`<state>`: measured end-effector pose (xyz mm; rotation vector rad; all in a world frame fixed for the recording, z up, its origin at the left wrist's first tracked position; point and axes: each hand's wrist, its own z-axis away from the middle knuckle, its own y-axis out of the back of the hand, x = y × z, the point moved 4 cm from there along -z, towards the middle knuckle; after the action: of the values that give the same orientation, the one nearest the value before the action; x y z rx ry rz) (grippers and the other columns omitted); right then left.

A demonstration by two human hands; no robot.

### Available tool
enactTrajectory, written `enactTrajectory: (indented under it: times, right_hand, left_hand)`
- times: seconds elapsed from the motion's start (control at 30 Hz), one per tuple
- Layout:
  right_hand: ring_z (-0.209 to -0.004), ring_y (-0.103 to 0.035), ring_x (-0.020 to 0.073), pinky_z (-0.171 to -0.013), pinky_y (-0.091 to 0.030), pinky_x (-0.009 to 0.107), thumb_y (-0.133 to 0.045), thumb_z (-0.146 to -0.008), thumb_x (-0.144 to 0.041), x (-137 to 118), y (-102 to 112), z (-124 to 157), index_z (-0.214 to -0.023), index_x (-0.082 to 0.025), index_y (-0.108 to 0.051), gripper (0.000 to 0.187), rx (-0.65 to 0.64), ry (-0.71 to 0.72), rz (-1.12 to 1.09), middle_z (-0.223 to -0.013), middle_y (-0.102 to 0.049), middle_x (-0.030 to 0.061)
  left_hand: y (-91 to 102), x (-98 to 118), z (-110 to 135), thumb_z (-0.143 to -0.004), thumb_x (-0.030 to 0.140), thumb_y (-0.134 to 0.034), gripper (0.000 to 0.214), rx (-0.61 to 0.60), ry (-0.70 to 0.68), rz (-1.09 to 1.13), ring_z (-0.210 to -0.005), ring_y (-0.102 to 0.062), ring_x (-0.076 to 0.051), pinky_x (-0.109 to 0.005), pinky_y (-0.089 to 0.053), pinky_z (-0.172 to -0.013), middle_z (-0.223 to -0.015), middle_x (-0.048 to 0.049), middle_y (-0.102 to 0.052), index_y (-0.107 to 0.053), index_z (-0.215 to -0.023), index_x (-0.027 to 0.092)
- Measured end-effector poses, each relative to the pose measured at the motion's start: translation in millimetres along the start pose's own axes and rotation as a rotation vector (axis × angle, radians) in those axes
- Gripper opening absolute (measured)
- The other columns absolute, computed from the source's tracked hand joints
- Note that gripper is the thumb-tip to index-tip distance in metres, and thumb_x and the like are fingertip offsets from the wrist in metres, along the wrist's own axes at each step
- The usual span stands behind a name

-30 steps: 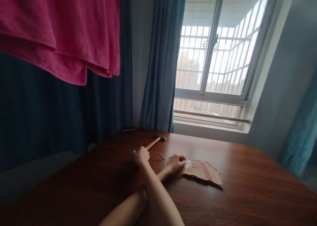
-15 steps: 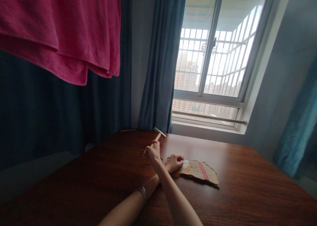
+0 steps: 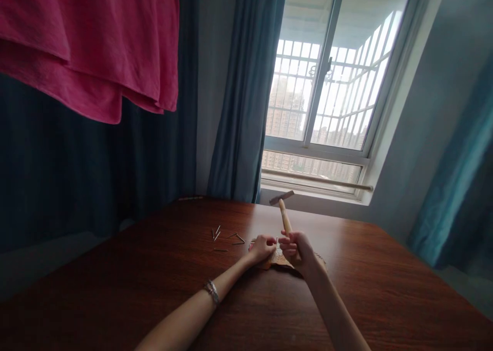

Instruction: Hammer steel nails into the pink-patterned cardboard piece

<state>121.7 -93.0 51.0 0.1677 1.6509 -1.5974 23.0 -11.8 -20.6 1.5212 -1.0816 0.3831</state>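
My right hand (image 3: 298,249) is closed around the wooden handle of a hammer (image 3: 285,218). The hammer is raised, its metal head up near the far edge of the table. My left hand (image 3: 263,249) rests on a piece of cardboard (image 3: 281,260), thumb and finger pinching a thin upright nail (image 3: 276,241). My right hand and forearm hide much of the cardboard. Where the nail's tip meets it, I cannot make out. Several loose nails (image 3: 217,233) lie on the table to the left of my left hand.
The brown wooden table (image 3: 154,274) stretches under both arms. Behind it stand a blue curtain (image 3: 241,99) and a barred window (image 3: 319,74). A pink cloth (image 3: 115,48) hangs at the upper left. Another curtain (image 3: 442,197) hangs at the right.
My right hand has carried the hammer from the left, over the loose nails, across to the right of my left hand. My arms are uncrossed now. My left hand keeps its pinch on the nail.
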Motion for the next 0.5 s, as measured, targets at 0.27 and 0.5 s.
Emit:
enactTrajectory:
  times: [0.27, 0.5]
  right_hand:
    - [-0.027, -0.025, 0.0015, -0.027, -0.013, 0.011, -0.048, -0.076, -0.046, -8, 64, 62, -0.084, -0.019, -0.048, 0.028, 0.358, -0.030, 0.467, -0.045, -0.042, -0.0078]
    - [-0.025, -0.028, 0.0029, -0.024, -0.014, 0.012, -0.057, -0.073, -0.045, 1, 57, 89, -0.119, -0.024, -0.043, 0.053, 0.315, 0.024, 0.588, -0.050, -0.049, -0.0066]
  left_hand:
    - [-9.1, -13, -8, -0.071, 0.023, -0.054, 0.019, 0.010, -0.097, -0.107, -0.070, -0.055, -0.012, -0.020, -0.038, -0.062, -0.075, -0.0018, -0.066, -0.069, -0.081, 0.015]
    - [-5.4, -8, -5, -0.072, 0.023, -0.055, 0.018, 0.006, -0.078, -0.123, -0.071, -0.056, -0.012, -0.019, -0.039, -0.064, -0.078, -0.0012, -0.067, -0.069, -0.081, 0.016]
